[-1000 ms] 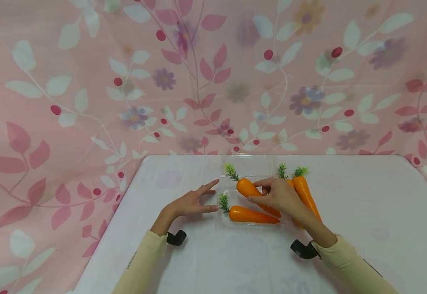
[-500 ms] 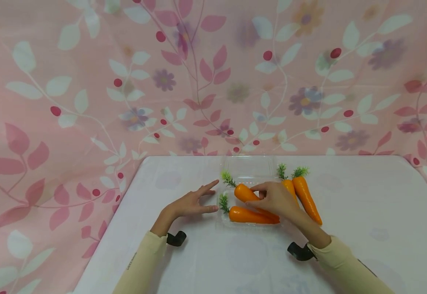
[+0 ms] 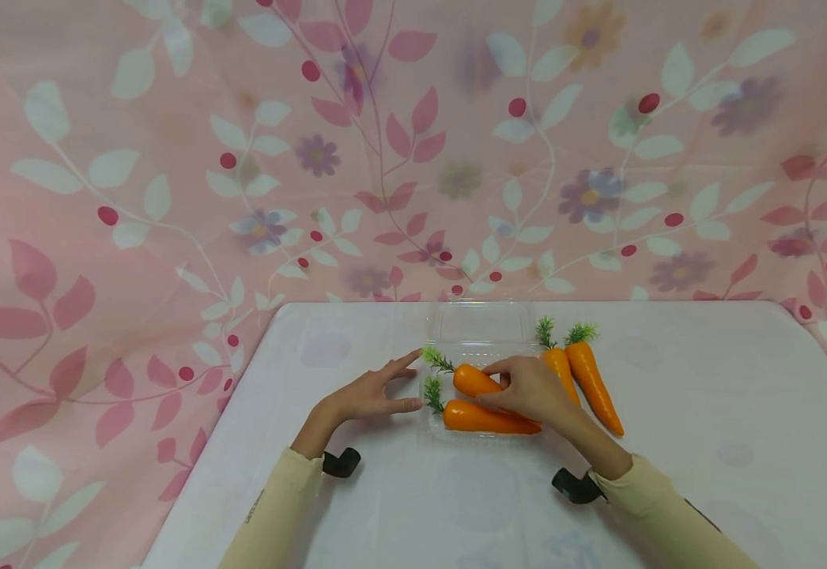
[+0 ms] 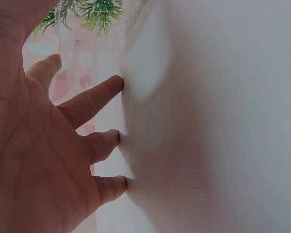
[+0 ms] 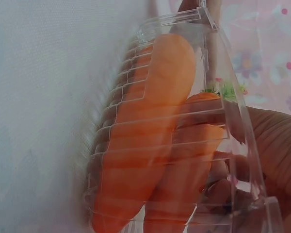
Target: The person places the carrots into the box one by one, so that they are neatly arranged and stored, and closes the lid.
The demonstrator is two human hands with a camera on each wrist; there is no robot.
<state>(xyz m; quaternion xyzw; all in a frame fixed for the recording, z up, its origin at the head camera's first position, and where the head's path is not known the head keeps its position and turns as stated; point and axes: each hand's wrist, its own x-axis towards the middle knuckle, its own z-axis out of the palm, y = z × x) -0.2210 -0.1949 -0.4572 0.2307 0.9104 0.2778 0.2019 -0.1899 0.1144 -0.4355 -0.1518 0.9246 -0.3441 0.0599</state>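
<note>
My right hand [image 3: 536,389] pinches an orange carrot [image 3: 472,380] by its thick end, inside a clear plastic clamshell box [image 3: 481,324] whose lid lies back. A second carrot [image 3: 485,417] lies in the box along the near side, and their green tops both point left. Through the ribbed box wall [image 5: 160,114], the right wrist view shows both carrots, with my fingers around the farther carrot [image 5: 186,160]. My left hand [image 3: 371,393] spreads its fingers at the box's left edge. In the left wrist view, fingertips [image 4: 117,83] rest on the table.
Right of the box lie two more carrots, one [image 3: 559,365] partly behind my right hand and another [image 3: 594,387] beside it. A white cloth covers the table [image 3: 726,379]. Pink floral fabric [image 3: 413,158] hangs behind the table. Black curved pieces [image 3: 577,486] sit at both wrists.
My right hand has lowered the carrot toward the near side, bringing it down beside the other carrot in the box. Its leafy top has shifted left and down. The left hand has stayed put.
</note>
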